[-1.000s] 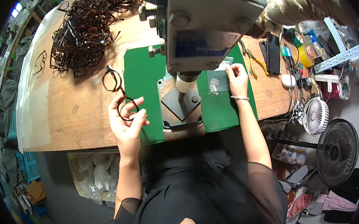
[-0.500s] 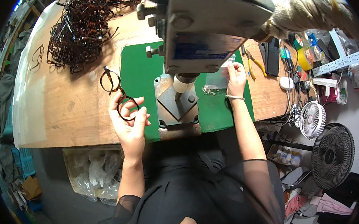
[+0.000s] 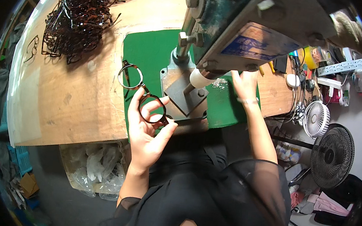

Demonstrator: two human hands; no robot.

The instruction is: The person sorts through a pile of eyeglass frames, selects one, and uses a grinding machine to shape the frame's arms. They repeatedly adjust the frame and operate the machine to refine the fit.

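My left hand (image 3: 147, 140) holds a dark tortoiseshell eyeglass frame (image 3: 143, 87) between thumb and fingers, its two round rims slanting up to the left over the green mat (image 3: 146, 45). Beside it stands a metal bench press (image 3: 247, 45), with a white collar (image 3: 199, 78) and a thin rod above a diamond-shaped steel plate (image 3: 186, 99). My right hand (image 3: 246, 89) rests past the press on the mat's right side, its fingertips hidden behind the press head. Near those fingers lies a small heap of tiny silvery pieces (image 3: 220, 84).
A big pile of dark eyeglass frames (image 3: 79, 22) covers the table's far left, with one lone frame (image 3: 32, 48) beside it. On the right are a white mouse (image 3: 292, 81), cables, a small white fan (image 3: 317, 119) and a black fan (image 3: 332, 156). Below sits a box of clear bags (image 3: 99, 166).
My left hand has brought the eyeglass frame rightward over the mat, closer to the steel plate. The view has shifted, and the press head now covers my right fingertips.
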